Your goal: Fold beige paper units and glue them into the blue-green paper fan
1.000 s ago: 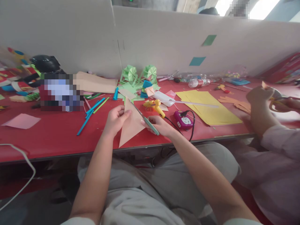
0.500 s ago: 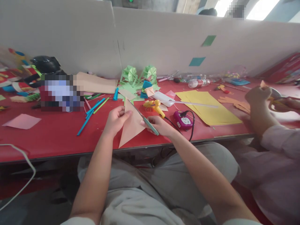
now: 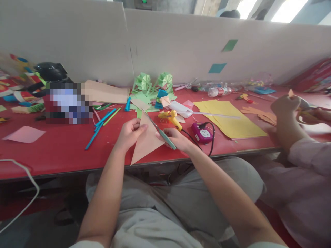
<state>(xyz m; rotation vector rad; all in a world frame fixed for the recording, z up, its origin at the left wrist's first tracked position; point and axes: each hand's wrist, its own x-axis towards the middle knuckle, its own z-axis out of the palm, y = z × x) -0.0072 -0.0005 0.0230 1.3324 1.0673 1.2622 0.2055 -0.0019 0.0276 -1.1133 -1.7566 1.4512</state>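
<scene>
Near the front edge of the red table [image 3: 64, 151], my left hand [image 3: 131, 133] is closed on a light brown triangular paper [image 3: 147, 139], with the thumb on top. My right hand [image 3: 173, 137] grips green-handled scissors [image 3: 167, 138]. Their blades lie along the paper's upper right edge and point up and left toward its tip. A yellow glue gun [image 3: 172, 119] lies just beyond my right hand. Behind the paper are green folded paper pieces [image 3: 142, 82] and a small blue paper roll [image 3: 128, 104].
A purple power socket [image 3: 202, 133] with a black cable and yellow sheets [image 3: 230, 119] lie to the right. Blue strips [image 3: 95, 134] and brown sheets [image 3: 106, 91] lie left. At the far right, another person's hands [image 3: 287, 105] hold orange paper and scissors.
The brown paper and my left hand have shifted slightly to the right. More of the paper now shows left of the scissor blades' tip.
</scene>
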